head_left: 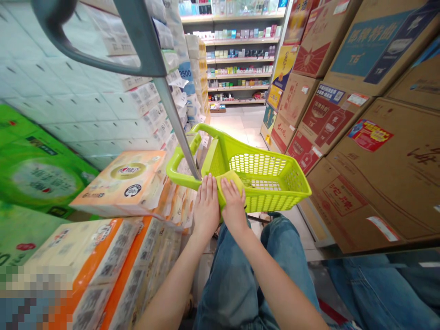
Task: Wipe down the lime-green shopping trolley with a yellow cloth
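A lime-green plastic shopping basket [261, 153] with perforated walls is in front of my knees, a long grey pull handle [177, 121] rising from its left end. My left hand [207, 197] grips the near rim close to the foot of that handle, fingers straight and close together, thumb hidden. Just to its right, my right hand [233, 199] presses a yellow cloth [229, 176] on the same rim. The cloth shows above and between the fingers. Little can be made out inside the basket beyond its lattice floor.
Tissue packs [123, 178] are stacked close on the left. Brown cartons [385, 169] form a wall on the right. Down the aisle, shelves [240, 59] hold small boxed goods beyond a tiled floor [245, 120]. Another person's jeans-clad leg [378, 288] appears at lower right.
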`<state>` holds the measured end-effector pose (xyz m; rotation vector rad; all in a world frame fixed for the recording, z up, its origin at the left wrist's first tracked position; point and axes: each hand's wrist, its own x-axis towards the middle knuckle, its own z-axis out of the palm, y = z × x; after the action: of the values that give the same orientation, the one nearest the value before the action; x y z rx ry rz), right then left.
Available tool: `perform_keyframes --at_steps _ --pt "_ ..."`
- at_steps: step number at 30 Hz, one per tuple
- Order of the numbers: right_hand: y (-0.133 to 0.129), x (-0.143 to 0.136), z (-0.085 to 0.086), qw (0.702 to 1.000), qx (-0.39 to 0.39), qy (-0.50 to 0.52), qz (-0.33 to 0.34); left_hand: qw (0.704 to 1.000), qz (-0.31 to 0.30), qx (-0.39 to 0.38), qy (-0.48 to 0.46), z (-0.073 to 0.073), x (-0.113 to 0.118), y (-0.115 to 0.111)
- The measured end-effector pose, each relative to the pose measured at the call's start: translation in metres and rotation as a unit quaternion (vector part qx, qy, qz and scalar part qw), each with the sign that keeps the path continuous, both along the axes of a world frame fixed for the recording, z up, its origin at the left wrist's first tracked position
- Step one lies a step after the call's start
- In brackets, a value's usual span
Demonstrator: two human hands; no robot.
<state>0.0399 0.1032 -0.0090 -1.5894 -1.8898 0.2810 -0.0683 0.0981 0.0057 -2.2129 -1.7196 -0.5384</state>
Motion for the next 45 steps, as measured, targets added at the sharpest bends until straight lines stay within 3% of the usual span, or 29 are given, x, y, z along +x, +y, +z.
perform_keyframes --at_steps 2,5,12,15,17,20,24,26,30,35,38,42,45 --pt "0.001 -0.012 0.011 1.0 -0.004 -0.004 0.026 1.0 0.005 0.002 0.002 0.0 0.0 0.0" --pt "0.001 0.002 0.009 0.999 0.006 -0.026 0.043 1.0 0.006 0.001 0.004 0.0 0.001 0.0" --pt "-0.01 0.097 -0.04 0.996 0.032 -0.059 -0.055 1.0 -0.009 0.003 -0.013 0.0 0.001 0.0" --pt "-0.013 0.122 -0.053 0.993 0.038 -0.049 -0.098 1.0 -0.008 0.0 -0.012 0.0 0.001 0.0" --pt "-0.011 0.118 -0.052 0.991 0.031 -0.029 -0.131 1.0 -0.008 0.0 -0.011 0.0 0.002 0.0" --pt "-0.006 0.078 -0.034 0.991 0.006 -0.007 -0.132 1.0 -0.007 0.001 -0.011 0.0 0.001 0.0" --pt "-0.001 0.007 0.002 1.0 -0.002 -0.004 -0.008 1.0 -0.005 0.003 -0.007 -0.002 0.0 0.001" --pt "-0.001 -0.009 0.012 1.0 0.004 0.0 0.021 1.0 -0.003 0.002 -0.005 -0.002 -0.001 0.001" --pt "-0.004 0.014 0.001 0.999 0.016 -0.02 0.028 1.0 -0.006 -0.001 0.0 -0.001 -0.002 0.0" --pt "-0.012 0.084 -0.035 0.997 0.033 -0.048 -0.049 1.0 -0.013 -0.003 -0.014 0.001 0.0 -0.001" --pt "-0.015 0.106 -0.044 0.994 0.035 -0.05 -0.094 1.0 -0.012 -0.002 -0.018 0.0 0.001 -0.001" --pt "-0.011 0.075 -0.026 0.992 -0.001 -0.042 -0.118 1.0 -0.016 0.0 -0.023 -0.002 0.0 0.001" --pt "-0.006 0.028 -0.001 0.998 -0.016 -0.045 -0.031 1.0 -0.016 -0.004 -0.021 -0.001 -0.002 0.001"
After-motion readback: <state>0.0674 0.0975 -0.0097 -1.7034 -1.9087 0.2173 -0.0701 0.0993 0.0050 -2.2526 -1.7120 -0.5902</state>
